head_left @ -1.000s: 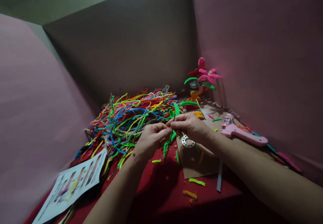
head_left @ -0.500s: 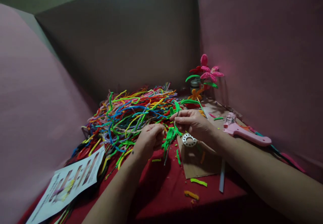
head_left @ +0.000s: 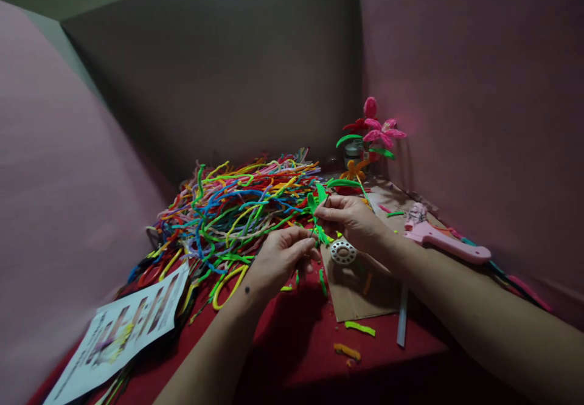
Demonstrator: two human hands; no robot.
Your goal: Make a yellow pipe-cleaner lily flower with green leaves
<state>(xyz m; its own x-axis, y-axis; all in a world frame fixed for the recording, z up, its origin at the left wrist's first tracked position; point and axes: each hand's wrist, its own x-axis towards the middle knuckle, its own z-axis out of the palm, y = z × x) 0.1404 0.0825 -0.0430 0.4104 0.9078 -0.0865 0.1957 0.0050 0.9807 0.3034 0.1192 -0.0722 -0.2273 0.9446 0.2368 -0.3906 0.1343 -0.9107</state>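
Both my hands work a green pipe-cleaner stem (head_left: pixel 317 203) above the red table (head_left: pixel 292 344). My right hand (head_left: pixel 351 219) pinches its upper part, just under two small green leaf loops. My left hand (head_left: pixel 283 256) is closed on the lower part of the same stem, fingers pressed together. A big heap of many-coloured pipe cleaners (head_left: pixel 232 207) lies right behind the hands. A small white spool (head_left: pixel 343 252) sits on a piece of cardboard (head_left: pixel 360 289) under my right wrist.
A pink glue gun (head_left: pixel 444 244) lies at the right by the pink wall. Finished pipe-cleaner flowers (head_left: pixel 374 128) stand in a jar in the back corner. A printed sheet (head_left: pixel 123 326) lies at the front left. Green and orange scraps (head_left: pixel 358 329) dot the table.
My left hand moved forward and right, closing on the lower stem. The hanging green end that showed below the hands is now gathered up between them. My right hand barely moved.
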